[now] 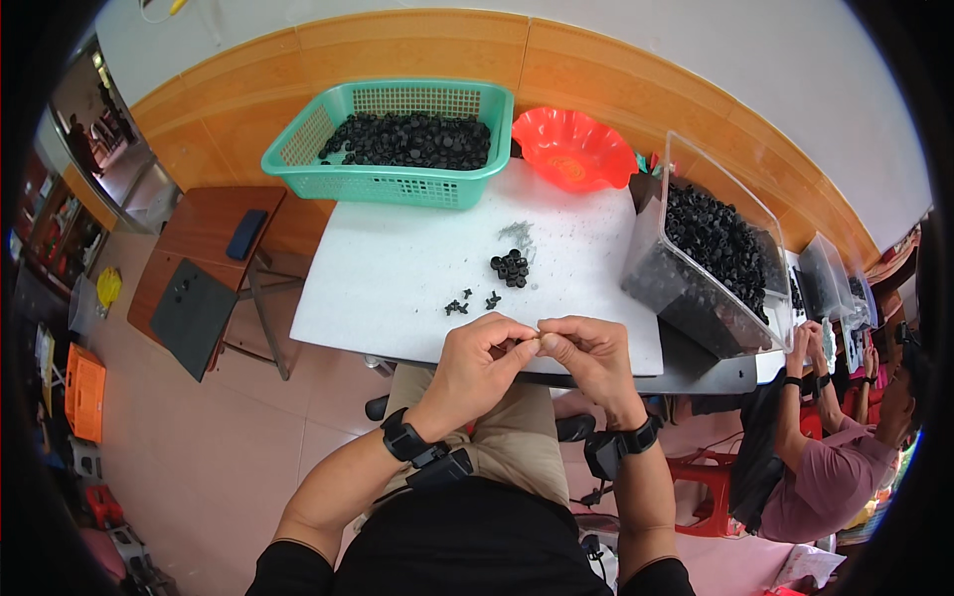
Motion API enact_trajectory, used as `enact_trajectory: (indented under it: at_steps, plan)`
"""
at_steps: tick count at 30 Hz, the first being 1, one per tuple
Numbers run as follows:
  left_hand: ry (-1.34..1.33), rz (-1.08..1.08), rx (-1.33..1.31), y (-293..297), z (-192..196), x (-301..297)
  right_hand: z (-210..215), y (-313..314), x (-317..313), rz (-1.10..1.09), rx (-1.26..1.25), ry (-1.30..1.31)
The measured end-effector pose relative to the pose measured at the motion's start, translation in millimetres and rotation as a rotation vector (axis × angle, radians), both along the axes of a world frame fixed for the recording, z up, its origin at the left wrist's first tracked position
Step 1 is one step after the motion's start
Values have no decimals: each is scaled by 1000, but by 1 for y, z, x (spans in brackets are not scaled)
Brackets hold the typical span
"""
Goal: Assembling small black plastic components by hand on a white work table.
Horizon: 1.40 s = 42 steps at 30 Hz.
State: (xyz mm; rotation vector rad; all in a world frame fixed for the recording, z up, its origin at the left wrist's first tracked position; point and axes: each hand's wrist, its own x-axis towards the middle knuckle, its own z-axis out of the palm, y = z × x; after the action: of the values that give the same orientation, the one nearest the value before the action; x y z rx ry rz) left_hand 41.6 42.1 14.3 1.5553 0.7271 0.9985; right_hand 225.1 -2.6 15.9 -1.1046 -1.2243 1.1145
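Note:
Above the near edge of the white tabletop (397, 268), my left hand (484, 360) and my right hand (588, 360) meet at the fingertips. Both are pinched closed, and whatever sits between the fingers is too small and covered to make out. Just beyond them lies a cluster of black ring-shaped parts (510, 268). Small black pronged pieces (459, 304) are scattered nearer my left hand. Behind the rings is a little heap of thin grey pieces (519, 236), perhaps metal.
A green basket (397, 187) of black discs stands at the back left, beside a red scalloped bowl (574, 149). On the right a clear bin (696, 288) holds many black parts. A folding table (204, 223) is at left; a co-worker (830, 467) sits at right.

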Motion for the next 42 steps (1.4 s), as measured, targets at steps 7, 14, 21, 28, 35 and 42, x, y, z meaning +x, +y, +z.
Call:
enact_trajectory:
  at_steps: [7, 14, 21, 28, 35, 42]
  plan:
    - [74, 65, 153, -1, 5, 0, 1, 2, -1, 18, -18, 1]
    - [131, 89, 228, -3, 7, -2, 3, 2, -2, 57, -96, 32]
    - [153, 106, 370, -2, 5, -5, 10, 2, 3, 142, -188, -5]
    - [182, 152, 496, -3, 5, -6, 17, 3, 8, 169, -300, -75]
    - [185, 169, 581, -4, 4, -5, 15, 1, 7, 149, -257, -72]
    - [176, 166, 479, -2, 4, -4, 4, -1, 2, 47, -141, -71]
